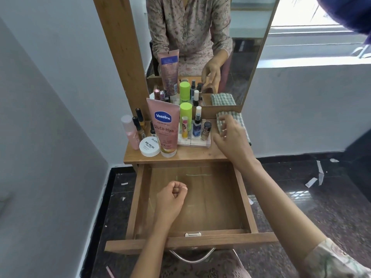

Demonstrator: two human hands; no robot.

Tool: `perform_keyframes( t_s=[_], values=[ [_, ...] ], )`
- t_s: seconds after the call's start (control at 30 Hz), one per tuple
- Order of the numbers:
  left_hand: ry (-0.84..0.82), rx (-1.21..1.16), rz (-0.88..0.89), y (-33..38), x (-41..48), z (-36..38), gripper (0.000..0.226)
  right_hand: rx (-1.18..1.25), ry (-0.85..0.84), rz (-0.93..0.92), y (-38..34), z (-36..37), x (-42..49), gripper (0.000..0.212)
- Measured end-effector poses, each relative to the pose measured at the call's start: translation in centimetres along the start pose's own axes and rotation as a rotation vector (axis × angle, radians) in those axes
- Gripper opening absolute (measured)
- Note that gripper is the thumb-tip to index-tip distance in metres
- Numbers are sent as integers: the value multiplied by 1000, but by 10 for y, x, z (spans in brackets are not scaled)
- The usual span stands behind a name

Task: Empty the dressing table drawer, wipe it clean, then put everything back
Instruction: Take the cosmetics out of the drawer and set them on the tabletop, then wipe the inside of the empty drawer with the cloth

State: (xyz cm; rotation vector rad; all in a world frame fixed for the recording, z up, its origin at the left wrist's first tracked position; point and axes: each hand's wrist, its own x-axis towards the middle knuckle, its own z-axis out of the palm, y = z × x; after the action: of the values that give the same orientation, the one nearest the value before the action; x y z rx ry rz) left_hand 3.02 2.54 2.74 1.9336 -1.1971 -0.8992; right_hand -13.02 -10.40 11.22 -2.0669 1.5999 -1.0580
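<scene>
Head view: right hand [230, 135] seemingly touching checked cloth [239, 119]; drawer [246, 199] empty.

A tall mirror [241, 57] in a wooden frame, grey walls [50, 97], dark speckled floor [321, 197] (paper scraps [310, 181] scattered).

Home setting, bedroom or dressing corner: small brown wood-laminate dressing table [180, 155] with tall wood-framed mirror [241, 57] pushed against plain pale grey painted walls [60, 87]. Tabletop crowded with personal cosmetics: pink Vaseline lotion tube [165, 129], white round nail polish remover jar [149, 148], lime green capped bottle [185, 112], clear acrylic organiser tray [197, 144] holding small nail polish bottles. Green-and-white checked cloth [230, 119] at table's right end. Pulled-out wooden drawer [245, 197] with curved metal handle [192, 257]. Dark polished speckled stone floor [321, 207] with paper scraps, bright window [301, 27] on right
</scene>
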Motion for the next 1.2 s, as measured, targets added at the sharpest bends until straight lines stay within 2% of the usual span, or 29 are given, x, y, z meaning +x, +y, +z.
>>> perform_keyframes(
  t_s=[0.13,0.23,0.37,0.67,0.73,0.87,0.93,1.03,1.13,1.2],
  values=[
    [17,-16,34,-1,2,3,6,-230,120,122,30,-7,-8,42],
    [25,-8,50,0,1,3,5,-342,30,196,52,-7,-8,47],
    [18,4,54,4,-2,2,4,-246,-39,255,60,-4,-13,46],
    [6,-40,43,10,-11,3,6,-20,123,456,43,-33,-54,22],
    [-1,-55,50,10,-13,1,7,175,125,572,31,-47,-81,19],
    [-67,-88,53,5,-10,-3,12,766,-108,680,17,-58,-136,5],
    [-179,-189,45,6,-10,-5,20,961,-283,688,14,-52,-151,10],
    [-347,-452,-55,15,-18,-8,28,835,-533,513,14,-35,-160,5],
    [-311,-505,-104,14,-22,-7,34,599,-660,396,11,-19,-159,11],
    [-248,-473,-103,12,-22,-8,40,550,-688,390,6,-10,-158,23]
  ],
)
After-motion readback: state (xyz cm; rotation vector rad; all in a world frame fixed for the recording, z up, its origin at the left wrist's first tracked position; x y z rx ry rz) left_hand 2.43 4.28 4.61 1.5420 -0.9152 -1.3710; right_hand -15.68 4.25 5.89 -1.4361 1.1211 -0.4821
